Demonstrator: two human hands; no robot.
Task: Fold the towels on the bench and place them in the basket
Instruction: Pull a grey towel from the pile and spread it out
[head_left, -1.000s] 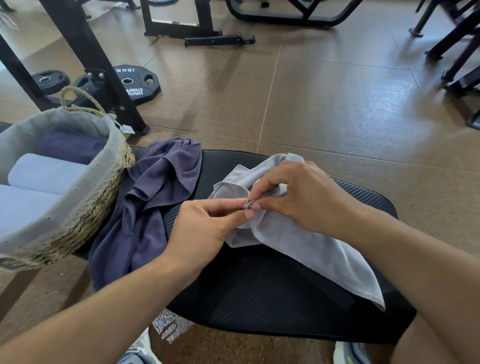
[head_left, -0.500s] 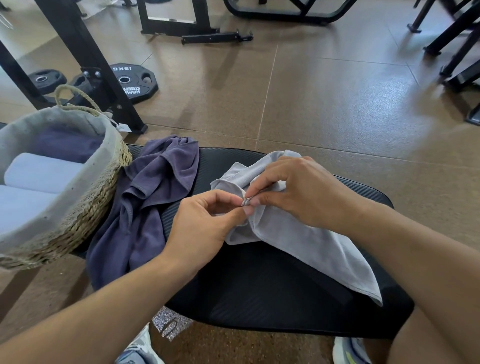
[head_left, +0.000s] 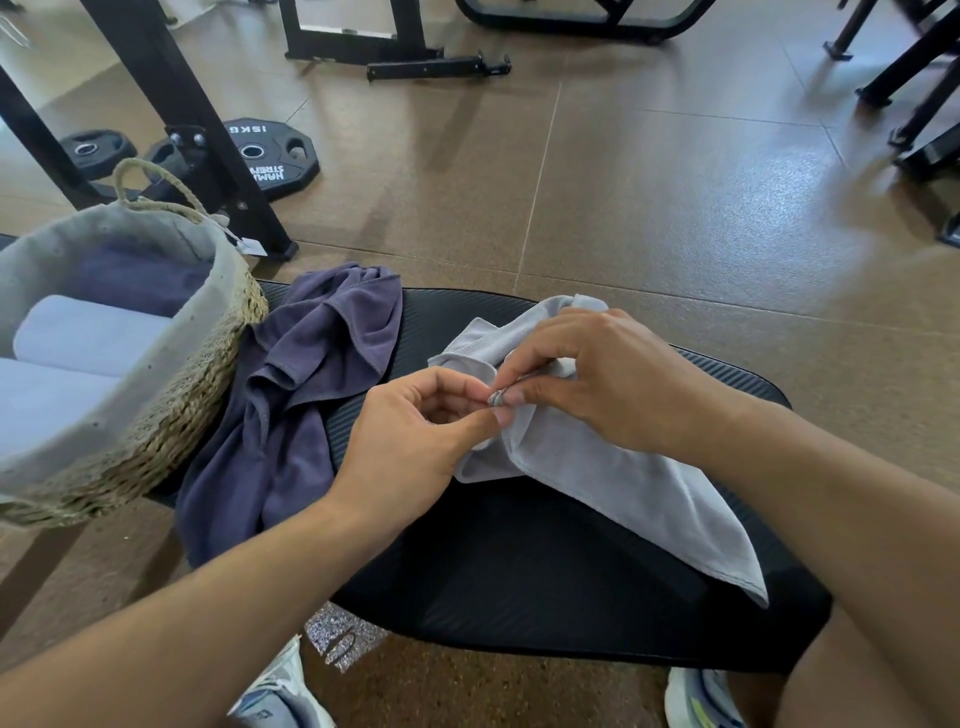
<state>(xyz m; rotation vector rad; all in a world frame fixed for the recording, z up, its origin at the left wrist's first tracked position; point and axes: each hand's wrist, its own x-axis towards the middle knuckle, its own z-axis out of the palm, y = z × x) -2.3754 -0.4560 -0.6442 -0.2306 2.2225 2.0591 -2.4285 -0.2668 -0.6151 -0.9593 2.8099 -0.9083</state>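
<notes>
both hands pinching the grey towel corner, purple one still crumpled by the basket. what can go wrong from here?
1. The grey towel trails over the near edge of the bench; it could slide off if the left hand and right hand lose their small pinch.
2. The purple towel drapes over the bench's side and may slip to the floor.
3. The basket sits at the bench end and could tip if bumped.

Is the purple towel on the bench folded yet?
No. The purple towel lies crumpled on the bench beside the basket, untouched.
</notes>
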